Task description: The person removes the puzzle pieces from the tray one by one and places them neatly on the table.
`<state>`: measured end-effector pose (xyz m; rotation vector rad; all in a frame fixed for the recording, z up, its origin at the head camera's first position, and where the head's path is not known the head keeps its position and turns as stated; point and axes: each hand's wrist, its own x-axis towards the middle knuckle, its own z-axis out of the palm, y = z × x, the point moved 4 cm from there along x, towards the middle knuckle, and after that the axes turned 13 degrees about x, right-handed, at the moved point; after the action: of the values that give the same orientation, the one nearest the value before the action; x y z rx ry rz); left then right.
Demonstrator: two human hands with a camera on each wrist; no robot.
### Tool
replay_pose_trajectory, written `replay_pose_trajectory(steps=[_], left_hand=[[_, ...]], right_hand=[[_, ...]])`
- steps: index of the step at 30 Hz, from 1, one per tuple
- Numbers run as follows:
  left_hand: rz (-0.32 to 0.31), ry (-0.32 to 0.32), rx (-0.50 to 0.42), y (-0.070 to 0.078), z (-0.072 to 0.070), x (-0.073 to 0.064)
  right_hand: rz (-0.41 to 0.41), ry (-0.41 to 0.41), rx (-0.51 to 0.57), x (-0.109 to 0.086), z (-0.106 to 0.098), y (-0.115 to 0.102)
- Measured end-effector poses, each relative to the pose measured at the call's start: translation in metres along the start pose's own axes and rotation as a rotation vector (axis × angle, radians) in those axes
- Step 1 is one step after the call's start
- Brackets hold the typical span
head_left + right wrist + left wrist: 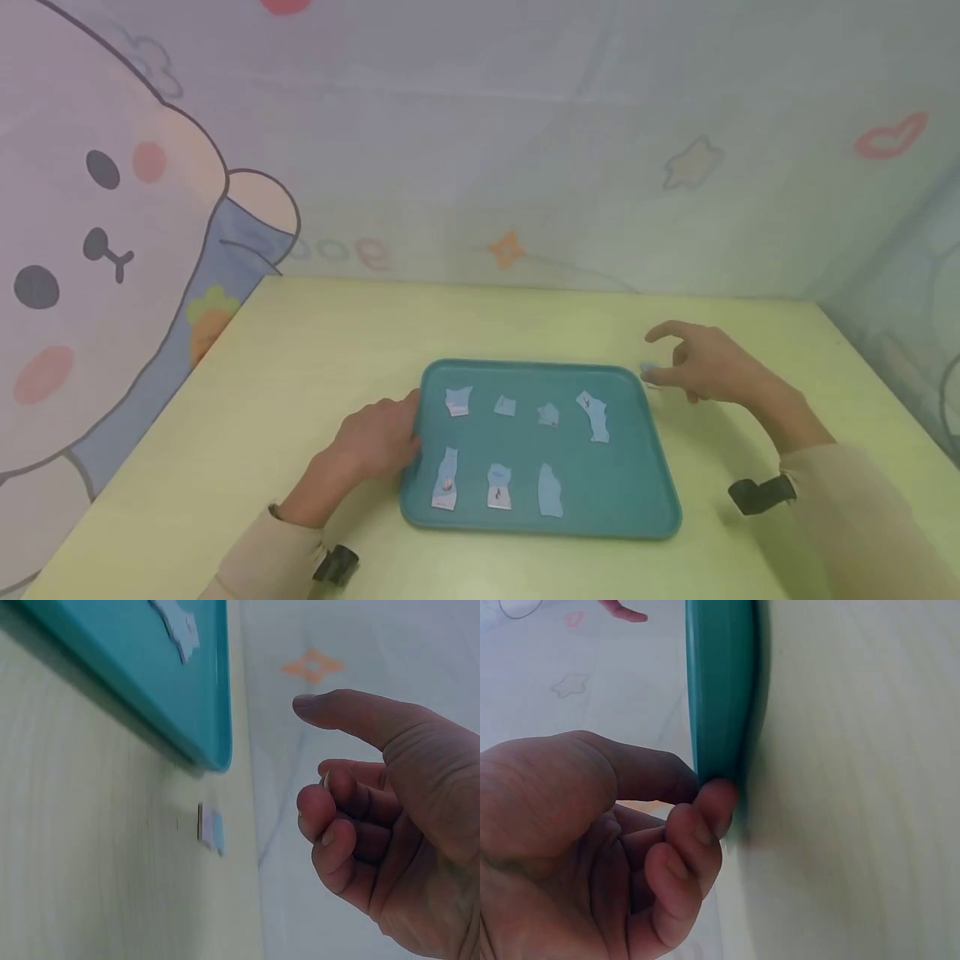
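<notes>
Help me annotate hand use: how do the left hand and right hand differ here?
The left hand grips the teal tray; the right hand shows nothing in its grasp and is near a small loose piece. The left hand's thumb and fingertips meet at the rim, while the right hand's thumb and fingers stand apart. Both hands are bare and come from beige sleeves.

Pale backdrop [465,150] behind the yellowish table [337,333], with a huge cartoon animal [67,200] on the left, plus a star [693,162] and orange sparkle [507,249] tbh.
</notes>
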<state>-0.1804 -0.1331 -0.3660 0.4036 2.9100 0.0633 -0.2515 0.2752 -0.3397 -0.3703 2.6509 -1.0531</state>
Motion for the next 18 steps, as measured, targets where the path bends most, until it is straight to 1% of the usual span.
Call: replay_pose_trajectory(steps=[6, 10, 13, 18], left_hand=[[-0.004, -0.009, 0.01, 0.0, 0.001, 0.0], [-0.003, -0.008, 0.011, 0.0, 0.0, 0.001], [-0.004, -0.011, 0.015, 0.0, 0.0, 0.002], [-0.006, -0.022, 0.02, 0.0, 0.001, 0.001]], right_hand=[[-0.078, 0.005, 0.043, -0.013, 0.018, -0.022], [-0.117, 0.012, 0.081, -0.021, 0.029, -0.035], [-0.143, 0.012, 0.089, -0.025, 0.039, -0.046], [-0.195, -0.026, 0.084, -0.031, 0.058, -0.057]])
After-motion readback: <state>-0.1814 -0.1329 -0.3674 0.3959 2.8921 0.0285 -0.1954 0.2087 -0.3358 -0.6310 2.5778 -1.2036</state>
